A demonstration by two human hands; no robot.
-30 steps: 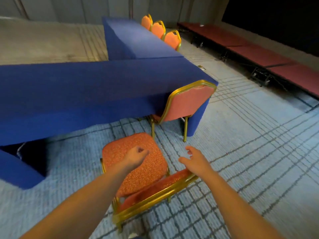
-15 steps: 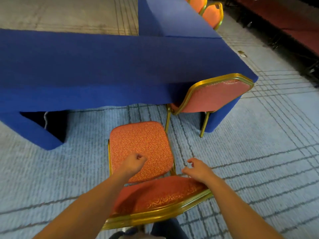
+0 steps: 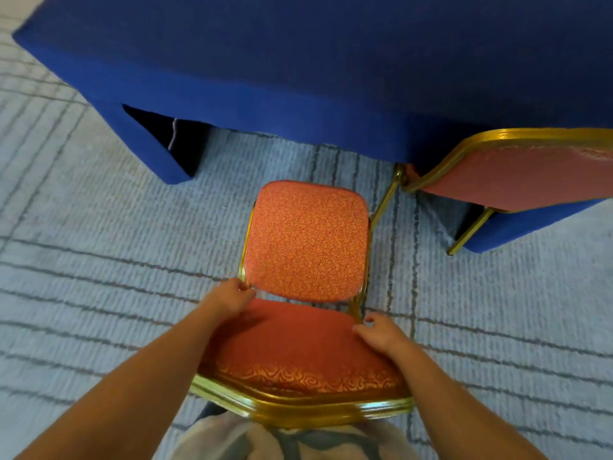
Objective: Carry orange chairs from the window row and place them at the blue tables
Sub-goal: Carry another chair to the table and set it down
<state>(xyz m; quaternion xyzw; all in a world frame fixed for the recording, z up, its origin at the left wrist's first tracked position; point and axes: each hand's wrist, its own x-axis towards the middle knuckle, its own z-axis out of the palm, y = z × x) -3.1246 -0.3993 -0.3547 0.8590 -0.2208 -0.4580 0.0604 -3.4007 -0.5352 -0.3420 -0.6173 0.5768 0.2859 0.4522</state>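
We are looking straight down over the orange chair (image 3: 306, 240), which is standing on the carpet (image 3: 99, 227) directly in front of us. Its gold-framed backrest is sitting nearest to us and its patterned seat is pointing toward the blue table (image 3: 298, 61). The chair is standing just short of the table's cloth skirt and is not tucked under it, with a strip of carpet showing between the seat's front edge and the cloth.

Our left hand (image 3: 232, 297) is gripping the chair at its left side, where the backrest is meeting the seat. Its fingers are curling round the gold frame tube there. Our right hand (image 3: 381, 330) is resting against the right edge of the backrest beside the gold upright. Its thumb is lying on the upholstery and its fingers are curling loosely, but we cannot tell whether they are actually closing round the frame.

To the right, a second orange chair (image 3: 517, 174) is sitting against the table with its seat going under the cloth, and one of its gold legs is slanting down close to the front right corner of our chair's seat. On the left the cloth is parting over a dark gap beneath the table.
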